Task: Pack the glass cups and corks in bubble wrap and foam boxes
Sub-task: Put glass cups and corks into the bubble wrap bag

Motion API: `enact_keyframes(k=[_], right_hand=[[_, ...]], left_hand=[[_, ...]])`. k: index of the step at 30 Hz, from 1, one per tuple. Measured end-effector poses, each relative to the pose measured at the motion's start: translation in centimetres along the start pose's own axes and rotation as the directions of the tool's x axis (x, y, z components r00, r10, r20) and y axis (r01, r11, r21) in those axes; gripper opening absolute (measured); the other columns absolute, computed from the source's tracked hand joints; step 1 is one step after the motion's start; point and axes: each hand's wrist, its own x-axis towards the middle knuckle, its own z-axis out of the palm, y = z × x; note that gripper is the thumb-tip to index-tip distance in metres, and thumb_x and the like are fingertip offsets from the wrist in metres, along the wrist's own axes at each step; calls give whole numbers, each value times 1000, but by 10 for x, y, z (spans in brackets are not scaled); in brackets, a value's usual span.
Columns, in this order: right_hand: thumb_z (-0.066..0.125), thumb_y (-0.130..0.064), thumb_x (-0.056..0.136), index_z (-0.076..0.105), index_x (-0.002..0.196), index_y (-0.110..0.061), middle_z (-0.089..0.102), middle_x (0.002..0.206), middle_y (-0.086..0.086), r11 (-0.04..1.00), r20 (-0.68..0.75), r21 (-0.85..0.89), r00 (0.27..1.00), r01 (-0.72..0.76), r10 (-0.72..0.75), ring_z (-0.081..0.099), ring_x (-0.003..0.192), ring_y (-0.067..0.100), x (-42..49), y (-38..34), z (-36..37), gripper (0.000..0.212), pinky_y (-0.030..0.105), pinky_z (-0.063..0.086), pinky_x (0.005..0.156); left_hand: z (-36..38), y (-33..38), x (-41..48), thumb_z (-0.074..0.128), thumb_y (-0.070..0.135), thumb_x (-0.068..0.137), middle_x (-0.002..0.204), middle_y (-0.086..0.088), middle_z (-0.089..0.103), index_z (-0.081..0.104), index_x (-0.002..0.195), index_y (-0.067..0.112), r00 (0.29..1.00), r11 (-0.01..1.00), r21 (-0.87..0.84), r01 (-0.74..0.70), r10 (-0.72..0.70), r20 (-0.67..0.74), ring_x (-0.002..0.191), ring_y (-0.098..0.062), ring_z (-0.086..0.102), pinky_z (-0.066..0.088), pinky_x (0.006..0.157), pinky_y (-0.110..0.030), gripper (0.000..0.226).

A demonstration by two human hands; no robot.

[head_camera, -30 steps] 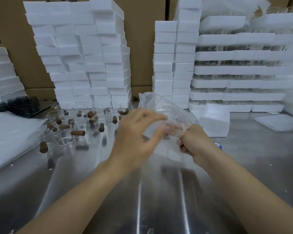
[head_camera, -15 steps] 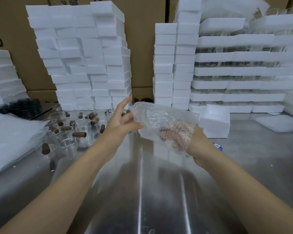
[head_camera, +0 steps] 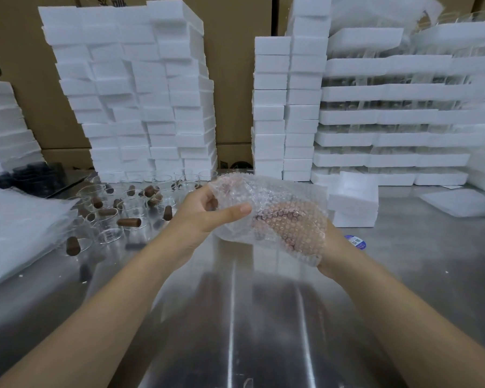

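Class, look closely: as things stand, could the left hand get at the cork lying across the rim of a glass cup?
Probably not yet: the left hand is shut on the bubble wrap. The cork lies uncovered nearby, with a clear path.

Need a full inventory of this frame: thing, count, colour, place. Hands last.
bubble wrap bundle: one, clear, held above the table centre; contents hidden
glass cups: many, clear, left of centre on the table
corks: about a dozen, brown, in and among the cups
foam boxes: tall stacks, white, along the back
loose foam box: one, white, right of the bundle
steel table: one, grey, foreground
cardboard cartons: brown, behind the stacks
sticker: one, blue, on the table beside the right wrist
left hand: gripping the bundle's left end
right hand: under the bundle's right end
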Motion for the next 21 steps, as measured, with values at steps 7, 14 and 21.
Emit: enact_keyframes(k=[7,14,21], right_hand=[[45,2,107,61,87,-18,68,74,-9,997,2,54,998,-59,59,67,61,-2,-4,4,1,32,10,50,53],[42,-2,110,61,89,-5,57,81,9,974,22,72,976,-217,216,59,68,13,-2,2,2,29,14,50,56],[43,13,104,53,69,-11,56,52,2,991,54,-61,991,-119,122,57,38,0,-5,-3,1,43,9,40,39]], left_hand=[[4,-2,-1,94,46,66,123,3,79,71,125,23,999,1000,8,19,-19,29,118,-15,73,57,95,-23,67],[7,2,-4,94,74,56,119,-6,73,63,131,3,999,994,104,34,-34,-1,118,-25,70,48,116,-53,107],[0,8,-2,87,62,77,135,9,74,73,129,41,998,1000,-4,-12,12,59,128,-15,68,46,114,-46,57]])
